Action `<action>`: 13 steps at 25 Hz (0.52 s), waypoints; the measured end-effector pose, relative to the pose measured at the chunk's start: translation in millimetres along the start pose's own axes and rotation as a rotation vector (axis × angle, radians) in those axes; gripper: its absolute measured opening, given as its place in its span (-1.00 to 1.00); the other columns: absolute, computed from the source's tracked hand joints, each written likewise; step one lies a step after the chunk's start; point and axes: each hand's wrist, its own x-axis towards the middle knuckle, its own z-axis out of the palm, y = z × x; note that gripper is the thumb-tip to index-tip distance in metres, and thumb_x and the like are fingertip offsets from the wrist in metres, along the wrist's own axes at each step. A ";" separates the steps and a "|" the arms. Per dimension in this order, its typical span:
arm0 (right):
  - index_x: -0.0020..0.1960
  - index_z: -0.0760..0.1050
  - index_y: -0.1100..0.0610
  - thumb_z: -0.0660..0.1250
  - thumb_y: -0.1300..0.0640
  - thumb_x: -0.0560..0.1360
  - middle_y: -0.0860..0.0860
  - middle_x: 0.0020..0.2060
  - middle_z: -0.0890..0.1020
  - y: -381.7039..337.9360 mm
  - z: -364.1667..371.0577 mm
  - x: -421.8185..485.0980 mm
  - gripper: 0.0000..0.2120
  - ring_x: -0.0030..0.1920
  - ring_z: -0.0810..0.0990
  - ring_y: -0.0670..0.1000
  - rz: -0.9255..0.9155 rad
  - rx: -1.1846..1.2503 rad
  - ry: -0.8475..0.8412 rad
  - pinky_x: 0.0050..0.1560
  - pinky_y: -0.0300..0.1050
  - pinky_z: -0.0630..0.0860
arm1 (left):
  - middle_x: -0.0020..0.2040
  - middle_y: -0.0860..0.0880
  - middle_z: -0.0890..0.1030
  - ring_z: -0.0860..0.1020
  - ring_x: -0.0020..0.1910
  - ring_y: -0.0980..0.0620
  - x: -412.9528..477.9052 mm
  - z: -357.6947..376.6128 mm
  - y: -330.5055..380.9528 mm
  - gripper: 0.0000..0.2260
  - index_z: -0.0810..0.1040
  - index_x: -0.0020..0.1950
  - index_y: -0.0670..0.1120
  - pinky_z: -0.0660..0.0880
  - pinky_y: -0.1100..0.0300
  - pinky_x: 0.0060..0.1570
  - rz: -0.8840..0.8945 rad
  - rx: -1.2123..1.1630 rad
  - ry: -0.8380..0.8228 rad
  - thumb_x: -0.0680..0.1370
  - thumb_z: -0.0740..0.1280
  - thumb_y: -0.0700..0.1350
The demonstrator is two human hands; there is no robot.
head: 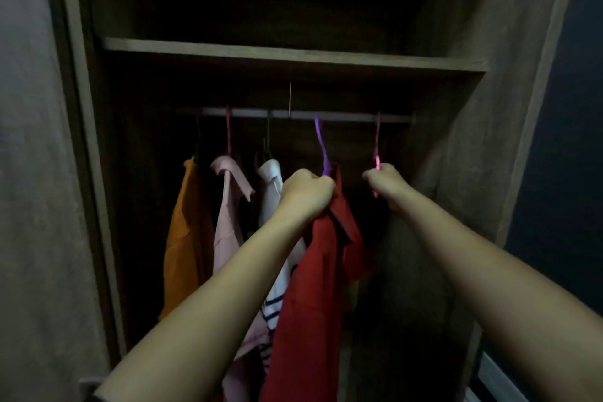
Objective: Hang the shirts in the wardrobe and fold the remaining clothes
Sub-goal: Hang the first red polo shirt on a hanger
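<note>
near the centre of the frame the left hand (306,194) is closed in a fist around the collar of a red shirt (313,287) at the foot of its purple hanger (321,147), while the right hand (388,181), right of centre, is closed on the lower part of a bare pink hanger (377,143). both hangers hook over the pale rail (303,114) running across the middle of the dark wardrobe (489,140), under its shelf (287,54). left of the hands, three more shirts hang from the rail: white striped (272,192), pale pink (228,212), then orange (187,238) furthest left.
</note>
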 end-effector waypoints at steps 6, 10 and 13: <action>-0.27 0.40 0.09 0.18 0.28 0.46 0.10 -0.32 0.53 1.1 -12.9 -2.7 -0.83 -0.23 0.53 0.12 -0.054 -0.059 -0.039 -0.14 0.00 0.47 | 0.12 -0.23 0.59 0.54 0.11 -0.22 81.8 17.3 34.7 -0.68 0.56 0.12 -0.24 0.46 0.11 0.01 0.009 0.003 0.013 0.48 0.24 -0.07; -0.22 0.40 0.08 0.15 0.32 0.50 0.04 -0.36 0.49 7.9 -14.2 -3.5 -0.80 -0.33 0.45 0.02 -0.112 -0.082 -0.112 -0.23 -0.07 0.38 | 0.21 -0.23 0.54 0.49 0.20 -0.23 110.0 30.8 34.7 -0.67 0.52 0.19 -0.26 0.42 0.13 0.03 -0.034 0.025 0.063 0.53 0.20 -0.09; 0.01 0.43 0.10 0.17 0.28 0.50 0.05 -0.21 0.53 12.3 -17.4 -1.3 -0.85 -0.19 0.49 0.05 -0.131 -0.142 -0.148 -0.14 -0.06 0.43 | 0.24 -0.25 0.51 0.46 0.25 -0.24 120.9 46.8 21.4 -0.65 0.48 0.23 -0.28 0.41 0.10 0.11 -0.082 0.037 0.059 0.55 0.19 -0.11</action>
